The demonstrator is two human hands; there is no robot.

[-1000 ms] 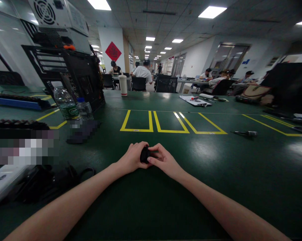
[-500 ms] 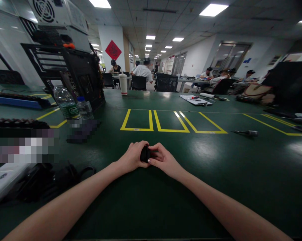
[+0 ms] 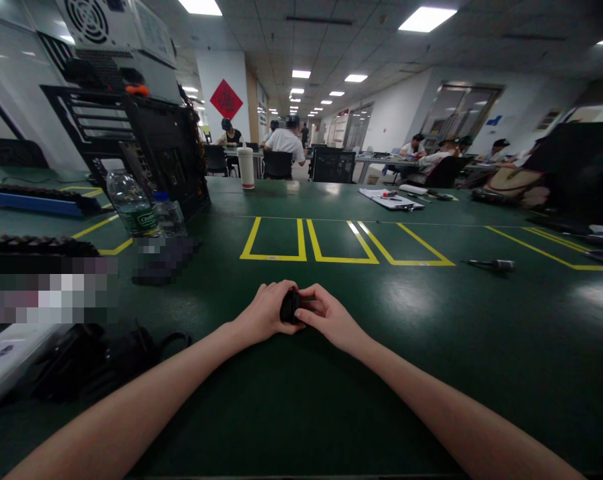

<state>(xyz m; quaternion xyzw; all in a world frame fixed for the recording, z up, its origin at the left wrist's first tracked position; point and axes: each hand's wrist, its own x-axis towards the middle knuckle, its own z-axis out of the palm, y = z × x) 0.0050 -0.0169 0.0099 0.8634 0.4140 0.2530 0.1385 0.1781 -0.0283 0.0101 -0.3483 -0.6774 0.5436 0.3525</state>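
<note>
Both my hands rest together on the dark green table (image 3: 431, 347), just in front of three yellow taped boxes (image 3: 326, 241). My left hand (image 3: 264, 313) is curled around a small black object (image 3: 289, 307). My right hand (image 3: 327, 317) pinches the same black object from the other side with thumb and fingers. The object is mostly hidden between the fingers, so I cannot make out what it is.
Two water bottles (image 3: 131, 203) and an open black computer case (image 3: 141, 143) stand at the left. Black cables (image 3: 106, 360) and a white device (image 3: 11, 357) lie near my left forearm. A screwdriver (image 3: 491, 265) lies to the right, a clipboard (image 3: 390, 199) farther back. People sit at distant tables.
</note>
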